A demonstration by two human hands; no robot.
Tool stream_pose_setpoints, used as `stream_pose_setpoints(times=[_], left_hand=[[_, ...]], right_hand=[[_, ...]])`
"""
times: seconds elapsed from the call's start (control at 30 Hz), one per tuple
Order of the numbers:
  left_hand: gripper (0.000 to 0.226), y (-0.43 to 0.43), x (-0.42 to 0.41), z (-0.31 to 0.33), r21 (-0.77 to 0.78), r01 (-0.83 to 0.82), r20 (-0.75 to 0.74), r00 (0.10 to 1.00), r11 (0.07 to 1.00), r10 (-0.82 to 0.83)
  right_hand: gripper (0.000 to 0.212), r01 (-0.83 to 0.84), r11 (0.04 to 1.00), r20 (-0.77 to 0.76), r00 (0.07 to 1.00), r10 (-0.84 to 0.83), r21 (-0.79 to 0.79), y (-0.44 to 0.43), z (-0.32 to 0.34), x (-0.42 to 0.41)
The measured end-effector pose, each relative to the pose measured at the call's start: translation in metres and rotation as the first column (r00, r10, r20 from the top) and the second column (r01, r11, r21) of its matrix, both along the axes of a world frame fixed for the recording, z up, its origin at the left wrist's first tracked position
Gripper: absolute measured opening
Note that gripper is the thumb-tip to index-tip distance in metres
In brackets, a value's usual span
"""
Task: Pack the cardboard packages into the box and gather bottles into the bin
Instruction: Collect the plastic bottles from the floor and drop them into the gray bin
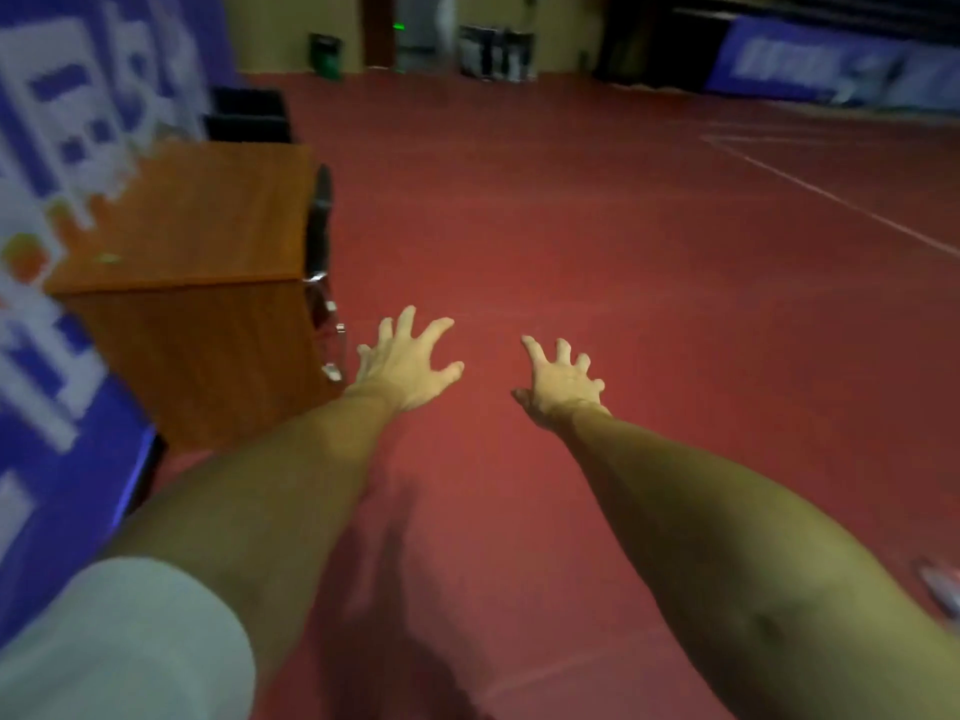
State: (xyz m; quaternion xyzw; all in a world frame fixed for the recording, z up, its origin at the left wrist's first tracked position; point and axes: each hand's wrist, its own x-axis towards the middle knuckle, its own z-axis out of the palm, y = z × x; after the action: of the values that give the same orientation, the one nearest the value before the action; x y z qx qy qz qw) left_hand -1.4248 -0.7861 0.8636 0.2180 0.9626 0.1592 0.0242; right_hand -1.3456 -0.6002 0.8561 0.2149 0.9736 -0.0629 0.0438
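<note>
Both my arms stretch forward over a red floor (571, 241). My left hand (405, 363) has its fingers spread and holds nothing. My right hand (563, 381) is also spread and holds nothing. A blurred object that may be a bottle (941, 587) lies on the floor at the right edge; I cannot tell for sure. No cardboard package, box or bin for the task shows clearly in this blurred view.
A wooden table (192, 226) stands at the left, with a black chair (322, 236) beside it. A blue and white banner (57, 200) runs along the left. A green bin (325, 55) stands by the far wall. White lines (831, 194) mark the floor.
</note>
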Motion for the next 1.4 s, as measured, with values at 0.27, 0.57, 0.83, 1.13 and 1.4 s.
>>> stream_pose_setpoints(times=[0.27, 0.57, 0.83, 1.13, 1.4], left_hand=[[0.065, 0.145, 0.107, -0.015, -0.03, 0.458, 0.028, 0.889, 0.889, -0.457], [0.066, 0.256, 0.302, -0.03, -0.035, 0.717, 0.101, 0.696, 0.697, -0.711], [0.067, 0.319, 0.465, -0.039, -0.088, 0.827, 0.101, 0.563, 0.556, -0.82], [0.068, 0.4, 0.553, -0.049, -0.108, 0.905, 0.078, 0.42, 0.411, -0.904], [0.067, 0.505, 0.557, -0.078, -0.094, 0.938, 0.133, 0.345, 0.335, -0.929]], right_hand=[[0.08, 0.446, 0.895, 0.041, 0.894, -0.446, 0.012, 0.099, -0.018, 0.179], [0.087, 0.688, 0.726, 0.041, 0.726, -0.687, -0.013, 0.168, -0.034, 0.408], [0.083, 0.785, 0.615, 0.08, 0.619, -0.781, -0.071, 0.201, -0.046, 0.58], [0.084, 0.869, 0.494, 0.07, 0.495, -0.866, -0.036, 0.241, -0.051, 0.677], [0.082, 0.894, 0.447, 0.133, 0.444, -0.886, -0.006, 0.327, -0.069, 0.68]])
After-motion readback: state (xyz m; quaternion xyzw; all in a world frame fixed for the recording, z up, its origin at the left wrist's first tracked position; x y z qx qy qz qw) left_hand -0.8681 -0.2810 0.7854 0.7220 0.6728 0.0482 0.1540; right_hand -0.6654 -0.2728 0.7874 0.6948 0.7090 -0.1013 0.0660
